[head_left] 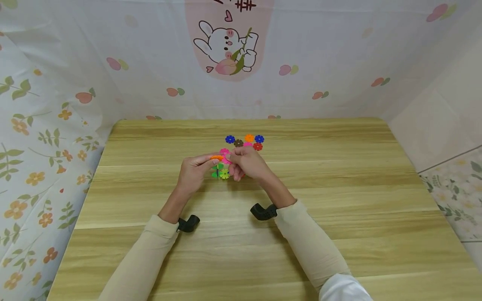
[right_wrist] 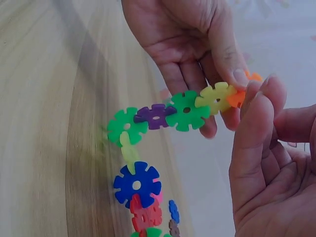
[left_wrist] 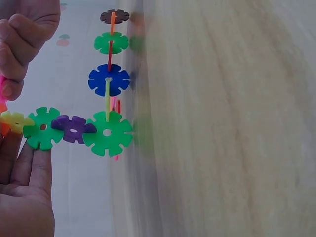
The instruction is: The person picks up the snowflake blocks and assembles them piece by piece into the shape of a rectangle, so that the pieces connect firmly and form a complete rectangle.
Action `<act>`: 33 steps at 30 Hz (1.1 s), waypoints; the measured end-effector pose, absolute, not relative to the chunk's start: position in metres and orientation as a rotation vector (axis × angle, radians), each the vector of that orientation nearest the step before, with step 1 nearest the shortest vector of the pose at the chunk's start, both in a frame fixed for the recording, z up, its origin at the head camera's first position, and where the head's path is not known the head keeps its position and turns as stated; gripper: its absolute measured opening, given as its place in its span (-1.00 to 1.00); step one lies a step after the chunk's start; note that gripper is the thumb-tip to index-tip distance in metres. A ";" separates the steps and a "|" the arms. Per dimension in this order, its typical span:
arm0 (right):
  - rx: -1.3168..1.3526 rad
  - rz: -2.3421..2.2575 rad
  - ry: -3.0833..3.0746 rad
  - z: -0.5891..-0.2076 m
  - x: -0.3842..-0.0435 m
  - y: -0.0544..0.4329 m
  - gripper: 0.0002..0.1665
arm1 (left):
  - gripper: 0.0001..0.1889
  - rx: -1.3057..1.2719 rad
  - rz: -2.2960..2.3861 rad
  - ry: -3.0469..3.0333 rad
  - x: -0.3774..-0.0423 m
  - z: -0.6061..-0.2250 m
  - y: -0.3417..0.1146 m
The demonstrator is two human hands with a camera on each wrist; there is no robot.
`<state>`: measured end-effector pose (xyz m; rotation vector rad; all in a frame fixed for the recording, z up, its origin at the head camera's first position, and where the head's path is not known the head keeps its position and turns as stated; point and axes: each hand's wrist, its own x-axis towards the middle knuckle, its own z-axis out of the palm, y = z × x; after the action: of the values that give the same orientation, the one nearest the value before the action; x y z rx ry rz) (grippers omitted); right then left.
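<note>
My left hand [head_left: 192, 173] pinches an orange notched flower-shaped disc [head_left: 216, 158] between thumb and fingers. Close against it, my right hand [head_left: 251, 162] pinches a pink notched disc [head_left: 226, 159], largely covered by its fingertips. From the orange disc hangs a chain of interlocked discs: a yellow disc [right_wrist: 217, 98], a green disc [right_wrist: 187, 110], a purple disc [right_wrist: 156, 117] and another green disc [right_wrist: 127, 126]. There the chain bends at a corner toward a blue disc [right_wrist: 137, 184]. Whether the pink and orange discs are joined is hidden by the fingers.
Beyond the hands on the wooden table [head_left: 339, 184] lie more discs, including a blue disc [head_left: 230, 139], a brown disc [head_left: 238, 143] and a red disc [head_left: 257, 146]. A printed cloth [head_left: 320, 50] hangs behind the table. Each wrist wears a black camera mount [head_left: 263, 212].
</note>
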<state>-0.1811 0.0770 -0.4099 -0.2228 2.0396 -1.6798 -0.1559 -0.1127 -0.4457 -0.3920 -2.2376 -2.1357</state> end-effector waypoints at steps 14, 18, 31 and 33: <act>-0.218 -1.654 1.992 -0.411 -0.183 0.080 -0.58 | -0.72 -0.370 -2.147 -2.252 -0.153 -0.449 -0.109; -0.264 -1.644 1.983 -0.409 -0.184 0.082 -0.56 | -0.73 -0.393 -2.126 -2.250 -0.152 -0.447 -0.109; -0.212 -1.583 2.114 -0.412 -0.203 0.108 -0.60 | -0.74 -0.254 -2.090 -2.306 -0.152 -0.447 -0.108; -0.189 -1.597 2.117 -0.415 -0.208 0.115 -0.58 | -0.74 -0.224 -2.075 -2.316 -0.151 -0.447 -0.108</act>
<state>-0.2080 0.1152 -0.4152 -0.1888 2.1175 -1.5974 -0.1514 -0.1078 -0.4472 -0.2237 -2.3161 -2.0751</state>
